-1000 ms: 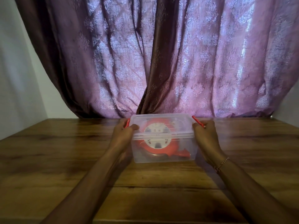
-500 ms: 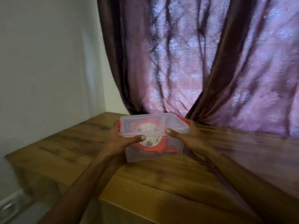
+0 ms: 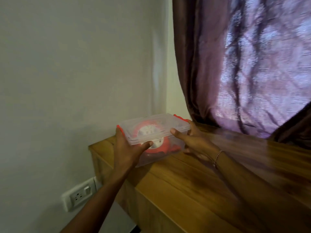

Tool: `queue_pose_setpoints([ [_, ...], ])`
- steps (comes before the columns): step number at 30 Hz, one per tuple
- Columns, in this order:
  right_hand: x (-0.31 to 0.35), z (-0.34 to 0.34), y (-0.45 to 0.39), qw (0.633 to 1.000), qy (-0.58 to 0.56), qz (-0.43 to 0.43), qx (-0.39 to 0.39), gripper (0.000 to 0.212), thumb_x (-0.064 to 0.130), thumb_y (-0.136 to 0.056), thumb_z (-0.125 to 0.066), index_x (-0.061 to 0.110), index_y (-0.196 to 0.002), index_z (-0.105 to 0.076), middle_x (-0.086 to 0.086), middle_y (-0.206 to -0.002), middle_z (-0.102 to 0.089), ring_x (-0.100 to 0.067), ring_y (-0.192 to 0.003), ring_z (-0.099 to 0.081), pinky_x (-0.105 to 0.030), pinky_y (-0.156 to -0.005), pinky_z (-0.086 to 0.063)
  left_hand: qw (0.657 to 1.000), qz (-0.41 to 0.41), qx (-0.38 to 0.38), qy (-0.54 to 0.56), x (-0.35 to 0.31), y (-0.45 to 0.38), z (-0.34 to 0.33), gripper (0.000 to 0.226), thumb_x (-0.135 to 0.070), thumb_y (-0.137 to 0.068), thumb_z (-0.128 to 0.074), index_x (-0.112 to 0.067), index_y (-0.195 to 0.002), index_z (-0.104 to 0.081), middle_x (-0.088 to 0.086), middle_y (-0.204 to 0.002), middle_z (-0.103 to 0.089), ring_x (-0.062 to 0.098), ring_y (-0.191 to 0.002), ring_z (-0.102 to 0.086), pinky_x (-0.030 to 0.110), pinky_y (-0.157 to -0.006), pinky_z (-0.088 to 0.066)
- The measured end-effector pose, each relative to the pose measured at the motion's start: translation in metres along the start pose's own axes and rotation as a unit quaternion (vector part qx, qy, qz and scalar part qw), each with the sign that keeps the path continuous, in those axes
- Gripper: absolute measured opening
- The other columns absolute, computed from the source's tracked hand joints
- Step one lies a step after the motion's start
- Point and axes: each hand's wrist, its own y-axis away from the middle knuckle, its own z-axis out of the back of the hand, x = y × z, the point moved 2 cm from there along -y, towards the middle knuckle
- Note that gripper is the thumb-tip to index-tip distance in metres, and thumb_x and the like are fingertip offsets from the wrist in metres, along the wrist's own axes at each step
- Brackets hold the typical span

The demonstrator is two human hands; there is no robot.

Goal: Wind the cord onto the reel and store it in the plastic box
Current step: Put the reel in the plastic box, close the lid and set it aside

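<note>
A clear plastic box (image 3: 170, 122) with its lid on and red side clips rests at the far left corner of the wooden table (image 3: 193, 187). Inside it lies the red reel (image 3: 156, 149) with a white hub, seen through the lid and wall. My left hand (image 3: 127, 148) grips the box's left side, thumb on the front wall. At the right side, my right hand (image 3: 193, 140) holds the box with its thumb over the lid edge. The cord itself cannot be made out.
A grey wall (image 3: 75, 73) stands just left of the table end. Low on it sits a white socket plate (image 3: 79, 195) with a switch. A purple curtain (image 3: 244, 64) hangs behind the table, down to its back edge.
Both hands have carried the box leftward along the table toward its left corner by the wall. My view has swung left, bringing the wall and socket in.
</note>
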Motion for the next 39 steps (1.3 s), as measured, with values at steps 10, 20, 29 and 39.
queue_pose_setpoints([
  [10,-0.016,-0.074,-0.068,0.989,-0.097,-0.066,0.094,0.082,0.036,-0.066,-0.09,0.041,-0.134,-0.044,-0.006,-0.137,-0.055,-0.03,-0.111,-0.066,-0.054,-0.078,-0.059,0.987,0.022,-0.124,-0.105,0.029,-0.025,0.046,0.107,-0.046,-0.055,-0.099,-0.012,-0.14,-0.044,0.01,-0.136,-0.062,0.033,-0.12,-0.063,0.039,-0.093,-0.055],
  [20,-0.026,-0.127,-0.097,0.989,-0.107,-0.073,0.074,0.093,0.034,-0.079,-0.079,0.045,-0.149,-0.019,-0.009,-0.156,-0.034,-0.036,-0.134,-0.044,-0.061,-0.096,-0.049,0.977,0.039,-0.156,-0.139,0.046,-0.046,0.071,0.104,-0.046,-0.055,-0.099,-0.007,-0.137,-0.047,0.014,-0.132,-0.063,0.037,-0.117,-0.064,0.043,-0.09,-0.057],
  [29,-0.023,-0.141,-0.103,0.993,-0.084,-0.077,0.043,0.101,0.034,-0.088,-0.067,0.044,-0.151,0.012,-0.008,-0.162,-0.019,-0.037,-0.138,-0.036,-0.058,-0.106,-0.042,0.975,0.039,-0.164,-0.145,0.047,-0.049,0.064,0.112,-0.046,-0.059,-0.096,-0.005,-0.147,-0.04,0.017,-0.143,-0.057,0.039,-0.127,-0.06,0.056,-0.1,-0.055],
  [39,-0.003,-0.108,-0.077,0.974,0.222,0.029,-0.019,0.094,0.054,-0.088,-0.062,0.034,-0.155,0.002,-0.001,-0.163,-0.021,-0.032,-0.144,-0.031,-0.048,-0.11,-0.039,0.932,-0.024,-0.138,-0.333,0.01,-0.045,0.038,0.115,-0.047,-0.074,-0.087,-0.002,-0.159,-0.023,0.026,-0.169,-0.011,0.043,-0.158,-0.002,0.06,-0.124,-0.015],
])
